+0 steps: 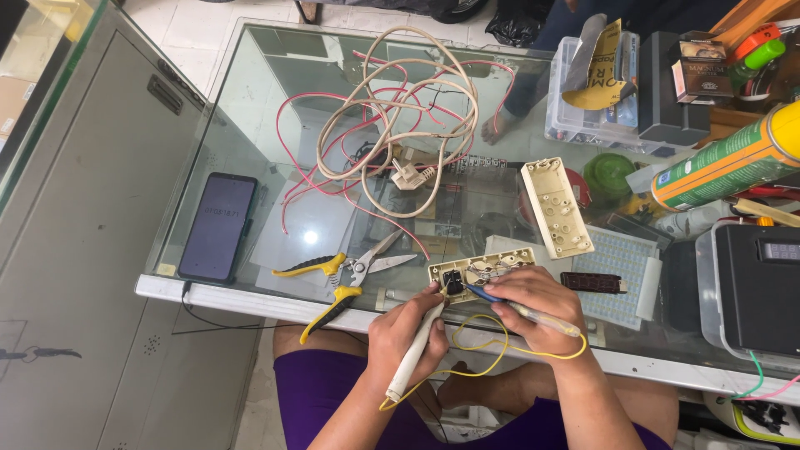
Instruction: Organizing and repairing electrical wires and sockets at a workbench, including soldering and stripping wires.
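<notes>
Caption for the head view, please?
Left hand and right hand press pen-like tools into an opened cream socket box on a glass counter.

Both bare forearms are being held up from the lower edge, converging toward the middle. The left hand (408, 333) is being kept curled in a pen-like grip, fingertips pointing up and forward. The right hand (532, 304) is being held palm down, its fingers bent and pinched together, wrist angled inward.
</notes>
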